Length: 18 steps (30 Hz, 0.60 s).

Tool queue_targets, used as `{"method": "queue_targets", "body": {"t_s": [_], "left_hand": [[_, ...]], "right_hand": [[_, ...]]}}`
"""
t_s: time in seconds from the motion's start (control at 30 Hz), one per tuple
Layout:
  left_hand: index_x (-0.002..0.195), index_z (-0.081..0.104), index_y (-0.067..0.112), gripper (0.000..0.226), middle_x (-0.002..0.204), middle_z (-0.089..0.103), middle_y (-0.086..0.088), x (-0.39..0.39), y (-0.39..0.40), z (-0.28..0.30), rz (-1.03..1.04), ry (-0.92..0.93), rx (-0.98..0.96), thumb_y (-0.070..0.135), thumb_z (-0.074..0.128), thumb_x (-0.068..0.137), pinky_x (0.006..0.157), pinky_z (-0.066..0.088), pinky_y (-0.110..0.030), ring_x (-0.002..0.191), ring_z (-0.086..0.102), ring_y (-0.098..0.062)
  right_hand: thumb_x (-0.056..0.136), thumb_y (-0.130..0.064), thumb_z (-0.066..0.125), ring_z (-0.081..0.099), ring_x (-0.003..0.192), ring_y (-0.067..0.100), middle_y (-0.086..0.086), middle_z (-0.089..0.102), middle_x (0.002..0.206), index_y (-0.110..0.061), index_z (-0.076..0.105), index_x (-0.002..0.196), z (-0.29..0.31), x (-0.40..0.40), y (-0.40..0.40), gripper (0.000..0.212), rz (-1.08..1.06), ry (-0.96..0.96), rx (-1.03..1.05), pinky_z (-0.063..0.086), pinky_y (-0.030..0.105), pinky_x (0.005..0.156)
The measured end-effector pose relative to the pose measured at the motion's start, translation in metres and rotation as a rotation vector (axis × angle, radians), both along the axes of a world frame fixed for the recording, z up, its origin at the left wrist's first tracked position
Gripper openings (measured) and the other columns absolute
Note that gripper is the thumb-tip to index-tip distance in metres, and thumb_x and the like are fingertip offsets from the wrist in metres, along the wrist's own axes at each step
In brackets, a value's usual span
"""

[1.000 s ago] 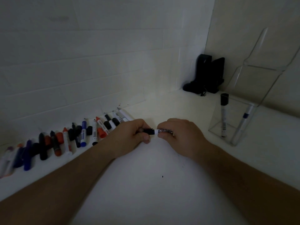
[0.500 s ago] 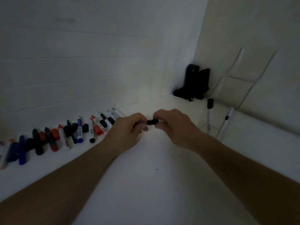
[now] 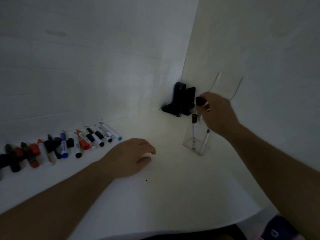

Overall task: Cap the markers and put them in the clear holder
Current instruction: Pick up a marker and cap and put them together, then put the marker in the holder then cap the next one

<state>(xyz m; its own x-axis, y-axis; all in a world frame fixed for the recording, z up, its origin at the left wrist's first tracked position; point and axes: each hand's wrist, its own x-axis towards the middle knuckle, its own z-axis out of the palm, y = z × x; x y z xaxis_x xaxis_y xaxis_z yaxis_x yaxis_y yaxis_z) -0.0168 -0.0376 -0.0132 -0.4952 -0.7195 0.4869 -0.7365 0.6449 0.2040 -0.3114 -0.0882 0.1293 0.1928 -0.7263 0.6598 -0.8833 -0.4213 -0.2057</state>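
A black-capped white marker (image 3: 200, 105) is gripped upright in the right hand (image 3: 218, 115), cap up, directly above the clear plastic holder (image 3: 197, 144) for dropping in, while the left hand (image 3: 131, 155) is rested loosely curled and empty on the table.

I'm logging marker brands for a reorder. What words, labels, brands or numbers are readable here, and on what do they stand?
None can be read.
Markers in the row by the wall: dark print on the white barrels, too blurred to read.
Markers in the clear holder: print too small to read.
Marker in the right hand: no print visible.
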Motion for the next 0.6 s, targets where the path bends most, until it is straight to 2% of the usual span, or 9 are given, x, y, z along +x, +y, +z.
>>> {"method": "queue_targets", "body": {"t_s": [0.07,0.17,0.27,0.33,0.4,0.5,0.6], "left_hand": [[0.118,0.062,0.037,0.024,0.120,0.060,0.018,0.000,0.000,-0.001,-0.009,-0.021,-0.028,0.040,0.056,0.094,0.096,0.039,-0.016,0.110,0.053,-0.001],[0.117,0.062,0.037,0.023,0.119,0.060,0.018,0.002,-0.001,-0.003,-0.003,-0.008,-0.036,0.038,0.057,0.094,0.096,0.040,-0.018,0.110,0.054,-0.003],[0.117,0.061,0.039,0.023,0.118,0.058,0.020,0.004,-0.003,-0.005,0.009,-0.008,-0.032,0.037,0.056,0.094,0.095,0.035,-0.013,0.109,0.052,-0.001],[0.116,0.061,0.039,0.023,0.117,0.058,0.020,0.004,-0.003,-0.005,0.010,-0.009,-0.029,0.037,0.057,0.094,0.096,0.036,-0.014,0.109,0.052,0.000],[0.115,0.062,0.038,0.022,0.117,0.058,0.019,0.004,-0.004,-0.005,0.003,-0.007,-0.024,0.036,0.057,0.093,0.096,0.039,-0.018,0.109,0.052,-0.001],[0.112,0.063,0.039,0.020,0.115,0.059,0.020,0.005,-0.004,-0.004,0.010,-0.012,-0.025,0.036,0.057,0.093,0.094,0.038,-0.017,0.108,0.051,0.000],[0.110,0.064,0.039,0.019,0.110,0.061,0.020,0.005,-0.004,-0.002,-0.003,-0.019,-0.008,0.038,0.054,0.094,0.094,0.040,-0.020,0.103,0.050,0.001]], "right_hand": [[0.093,-0.024,0.067,0.065,0.085,0.029,0.009,0.068,0.100,-0.018,0.054,0.117,-0.009,-0.001,-0.003,0.028,-0.019,0.089,0.011,0.056,0.045,0.079],[0.097,-0.027,0.058,0.062,0.072,0.031,0.011,0.065,0.086,-0.021,0.041,0.118,-0.017,-0.001,-0.007,0.028,-0.115,0.213,0.001,0.054,0.044,0.066],[0.101,-0.035,0.046,0.053,0.066,0.026,0.008,0.056,0.076,-0.020,0.044,0.112,-0.025,-0.004,-0.010,0.019,-0.290,0.383,-0.071,0.042,0.036,0.064],[0.102,-0.035,0.038,0.050,0.066,0.023,0.005,0.055,0.075,-0.022,0.050,0.108,-0.030,-0.007,-0.012,0.019,-0.332,0.443,-0.061,0.041,0.036,0.066],[0.101,-0.031,0.037,0.051,0.070,0.022,0.004,0.055,0.077,-0.026,0.052,0.109,-0.032,-0.008,-0.012,0.017,-0.337,0.459,-0.005,0.043,0.039,0.072],[0.097,-0.019,0.040,0.046,0.078,0.022,0.002,0.054,0.081,-0.028,0.053,0.113,-0.028,-0.006,-0.008,0.023,-0.329,0.427,0.080,0.038,0.041,0.078],[0.092,-0.013,0.047,0.045,0.086,0.023,0.001,0.057,0.090,-0.026,0.059,0.110,-0.026,-0.002,-0.007,0.025,-0.314,0.380,-0.012,0.035,0.040,0.076]]}}
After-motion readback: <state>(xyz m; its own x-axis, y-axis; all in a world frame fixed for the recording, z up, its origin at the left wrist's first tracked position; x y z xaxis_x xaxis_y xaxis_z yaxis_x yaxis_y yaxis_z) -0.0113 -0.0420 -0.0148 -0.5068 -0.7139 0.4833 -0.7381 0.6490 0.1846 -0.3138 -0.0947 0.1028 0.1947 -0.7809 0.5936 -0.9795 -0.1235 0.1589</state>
